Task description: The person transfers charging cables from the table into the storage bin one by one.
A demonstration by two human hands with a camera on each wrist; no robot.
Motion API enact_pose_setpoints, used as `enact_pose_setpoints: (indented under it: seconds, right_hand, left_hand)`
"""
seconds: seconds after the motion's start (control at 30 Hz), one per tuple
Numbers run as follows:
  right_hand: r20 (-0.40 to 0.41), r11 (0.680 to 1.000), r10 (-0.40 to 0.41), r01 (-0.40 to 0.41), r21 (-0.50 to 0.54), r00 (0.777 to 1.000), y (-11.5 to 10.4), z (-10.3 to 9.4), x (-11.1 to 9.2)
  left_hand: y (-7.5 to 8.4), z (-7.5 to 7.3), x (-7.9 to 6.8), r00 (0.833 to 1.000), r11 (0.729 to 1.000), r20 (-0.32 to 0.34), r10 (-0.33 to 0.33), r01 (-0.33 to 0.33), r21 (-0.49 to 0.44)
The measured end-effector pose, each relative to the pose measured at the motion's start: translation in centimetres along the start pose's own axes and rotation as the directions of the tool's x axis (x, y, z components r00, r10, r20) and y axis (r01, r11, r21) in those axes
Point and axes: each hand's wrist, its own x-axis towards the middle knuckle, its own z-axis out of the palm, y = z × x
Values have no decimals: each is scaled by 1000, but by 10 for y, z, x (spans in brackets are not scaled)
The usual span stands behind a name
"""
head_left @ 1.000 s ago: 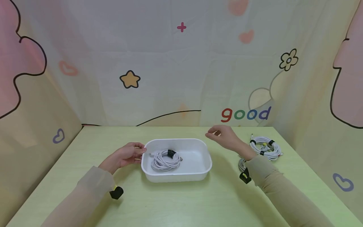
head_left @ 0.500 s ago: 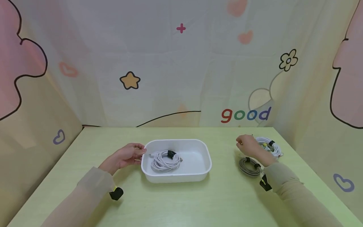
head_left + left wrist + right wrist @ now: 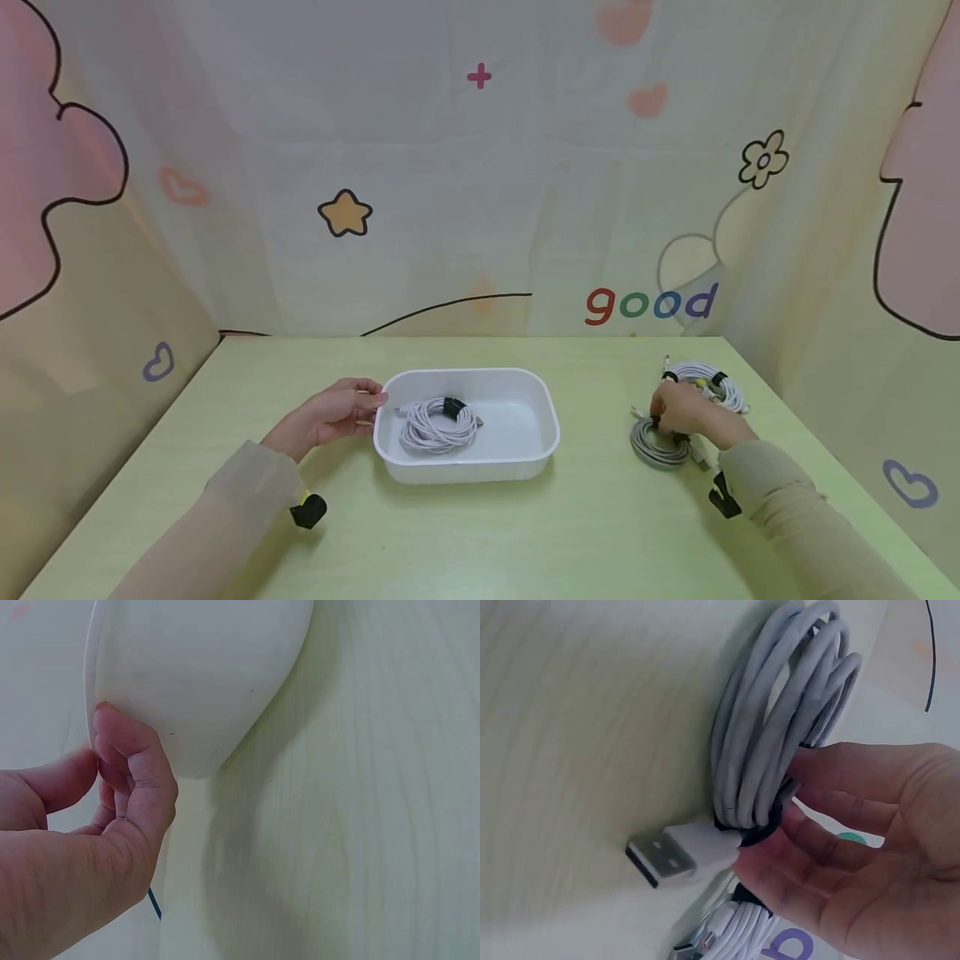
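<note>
My left hand (image 3: 330, 414) pinches the left rim of a white plastic tub (image 3: 480, 472); the left wrist view shows the thumb and fingers on either side of its edge. Inside the tub lies a coiled white cable (image 3: 427, 429) tied with a black strap. On the right, my right hand (image 3: 686, 408) holds the back edge of a coiled grey USB cable (image 3: 651, 450) with black ties. Close up in the right wrist view, my thumb and fingers grip the grey coil (image 3: 757, 727), its USB plug (image 3: 671, 855) sticking out.
Just behind my right hand, a larger white cable coil (image 3: 731, 398) with black ties and a yellow part lies on the pale wood table (image 3: 480, 542). A printed curtain (image 3: 450, 208) stands behind and at both sides.
My right hand has moved right from beside the tub, then down onto the grey cable, and now grips it. My left hand has stayed on the tub rim.
</note>
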Motion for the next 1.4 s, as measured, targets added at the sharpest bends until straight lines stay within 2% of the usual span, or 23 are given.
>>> enact_pose_setpoints:
  seconds: [0.13,0.3,0.4,0.73,0.97,1.2,1.4]
  right_hand:
    - [2,999,-13,13,40,1000,5,2,0]
    - [37,992,30,-35,119,999,9,-1,2]
    - [54,983,56,-64,171,997,11,-3,2]
    - [89,948,54,-79,307,995,10,-2,5]
    - [99,917,30,-67,393,995,0,-10,8]
    - [89,914,-15,-22,405,996,-14,-20,13]
    - [100,904,-15,-30,426,995,-29,-29,18]
  left_hand:
    - [0,0,1,1000,1000,-4,-8,8,-4]
    - [-1,0,0,1000,1000,-10,-12,12,-1]
    - [0,-1,-1,1000,1000,-4,-3,3,8]
    - [1,0,-3,1000,1000,-3,-9,9,10]
    - [1,1,-1,1000,1000,12,3,-3,-7]
    - [1,1,0,1000,1000,-9,-20,20,-18]
    - [0,1,0,1000,1000,10,-9,9,-15]
